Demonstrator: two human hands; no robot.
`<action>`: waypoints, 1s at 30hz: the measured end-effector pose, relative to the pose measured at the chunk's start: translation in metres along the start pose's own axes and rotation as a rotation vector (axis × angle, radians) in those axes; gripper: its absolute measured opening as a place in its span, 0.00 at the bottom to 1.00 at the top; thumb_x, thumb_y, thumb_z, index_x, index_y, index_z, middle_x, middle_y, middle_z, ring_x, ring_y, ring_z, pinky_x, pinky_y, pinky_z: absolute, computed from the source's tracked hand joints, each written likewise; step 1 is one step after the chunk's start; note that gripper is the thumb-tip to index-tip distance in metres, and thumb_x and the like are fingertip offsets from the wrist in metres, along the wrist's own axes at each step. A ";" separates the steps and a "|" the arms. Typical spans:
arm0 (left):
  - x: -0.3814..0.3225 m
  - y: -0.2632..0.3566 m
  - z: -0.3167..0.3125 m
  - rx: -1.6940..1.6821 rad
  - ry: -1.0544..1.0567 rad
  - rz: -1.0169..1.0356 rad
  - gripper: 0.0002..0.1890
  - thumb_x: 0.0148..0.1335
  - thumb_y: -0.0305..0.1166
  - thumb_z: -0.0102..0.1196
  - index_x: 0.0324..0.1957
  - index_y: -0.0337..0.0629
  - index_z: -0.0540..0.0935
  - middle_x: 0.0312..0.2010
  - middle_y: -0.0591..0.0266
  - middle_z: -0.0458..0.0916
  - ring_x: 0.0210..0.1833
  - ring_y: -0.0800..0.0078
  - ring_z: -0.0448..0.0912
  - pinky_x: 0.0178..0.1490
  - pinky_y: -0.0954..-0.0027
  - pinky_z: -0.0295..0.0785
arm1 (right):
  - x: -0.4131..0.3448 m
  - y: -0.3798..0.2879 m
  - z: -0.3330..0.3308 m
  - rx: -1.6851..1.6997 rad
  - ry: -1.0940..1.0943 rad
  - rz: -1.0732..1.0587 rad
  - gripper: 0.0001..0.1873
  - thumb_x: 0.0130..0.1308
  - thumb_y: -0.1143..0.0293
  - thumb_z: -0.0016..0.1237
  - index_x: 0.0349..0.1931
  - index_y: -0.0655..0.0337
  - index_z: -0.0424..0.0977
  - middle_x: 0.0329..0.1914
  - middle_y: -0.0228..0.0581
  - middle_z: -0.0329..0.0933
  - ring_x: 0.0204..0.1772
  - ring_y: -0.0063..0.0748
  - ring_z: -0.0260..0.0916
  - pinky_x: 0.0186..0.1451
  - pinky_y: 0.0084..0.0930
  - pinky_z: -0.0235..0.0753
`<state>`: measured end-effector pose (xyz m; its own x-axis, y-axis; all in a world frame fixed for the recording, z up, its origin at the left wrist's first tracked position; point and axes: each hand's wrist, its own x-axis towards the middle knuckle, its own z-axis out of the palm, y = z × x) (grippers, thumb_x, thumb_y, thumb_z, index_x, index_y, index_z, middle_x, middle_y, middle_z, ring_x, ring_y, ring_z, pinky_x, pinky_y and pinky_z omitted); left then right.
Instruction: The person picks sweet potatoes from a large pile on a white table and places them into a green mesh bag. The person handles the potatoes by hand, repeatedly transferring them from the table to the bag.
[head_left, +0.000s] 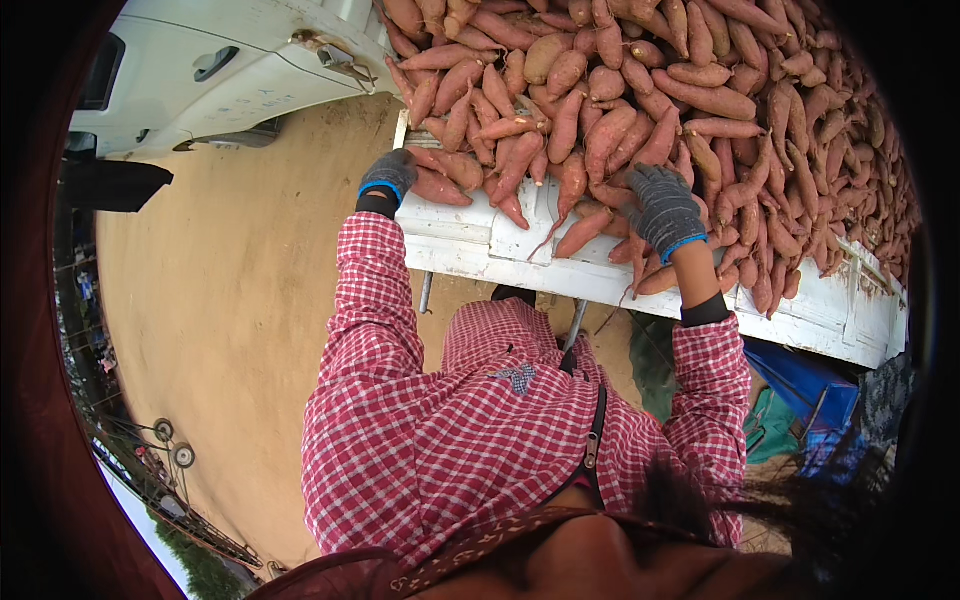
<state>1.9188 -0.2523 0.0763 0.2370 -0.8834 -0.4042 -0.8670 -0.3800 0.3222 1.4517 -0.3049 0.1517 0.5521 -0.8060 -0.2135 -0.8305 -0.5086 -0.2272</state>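
A large heap of reddish sweet potatoes (611, 135) fills the truck bed and spills onto its lowered white side panel (465, 244). My left hand (390, 174), in a grey glove with a blue cuff, is at the panel's left end, against the tip of a sweet potato (439, 187); its fingertips are partly hidden, so a hold cannot be made out. My right hand (664, 206), gloved alike, lies over the sweet potatoes at the heap's near edge, fingers bent down among them. Whether it grips one is not clear.
The white truck cab (217, 67) stands at the upper left, above sandy ground (225, 262). Metal rods (576, 324) stick out below the side panel, near my legs. Blue sheeting (802, 382) and green fabric (772, 427) lie at the lower right. A wheeled frame (182, 455) is at the lower left.
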 end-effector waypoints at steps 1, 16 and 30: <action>-0.002 -0.005 0.002 0.149 -0.201 -0.007 0.33 0.49 0.35 0.68 0.59 0.40 0.76 0.54 0.45 0.79 0.55 0.49 0.78 0.61 0.62 0.72 | -0.007 -0.004 0.005 0.025 0.055 -0.040 0.26 0.57 0.61 0.58 0.56 0.56 0.74 0.64 0.47 0.70 0.67 0.51 0.65 0.72 0.45 0.59; -0.070 -0.005 0.044 0.247 0.035 0.055 0.43 0.37 0.53 0.75 0.57 0.43 0.77 0.51 0.48 0.80 0.54 0.52 0.78 0.58 0.55 0.73 | 0.109 -0.177 0.083 0.123 0.131 -0.389 0.20 0.67 0.64 0.45 0.57 0.57 0.74 0.61 0.49 0.70 0.64 0.48 0.67 0.66 0.44 0.64; -0.144 0.023 0.061 -1.700 -0.556 -0.061 0.39 0.51 0.69 0.58 0.50 0.44 0.77 0.34 0.56 0.83 0.25 0.61 0.80 0.25 0.64 0.72 | 0.012 -0.108 0.016 0.657 0.055 0.043 0.28 0.59 0.51 0.55 0.59 0.47 0.74 0.51 0.50 0.80 0.52 0.49 0.79 0.53 0.42 0.77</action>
<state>1.8382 -0.1166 0.0898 -0.2235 -0.8083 -0.5446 0.5800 -0.5594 0.5922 1.5487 -0.2546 0.1582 0.5000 -0.8448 -0.1904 -0.6241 -0.1992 -0.7555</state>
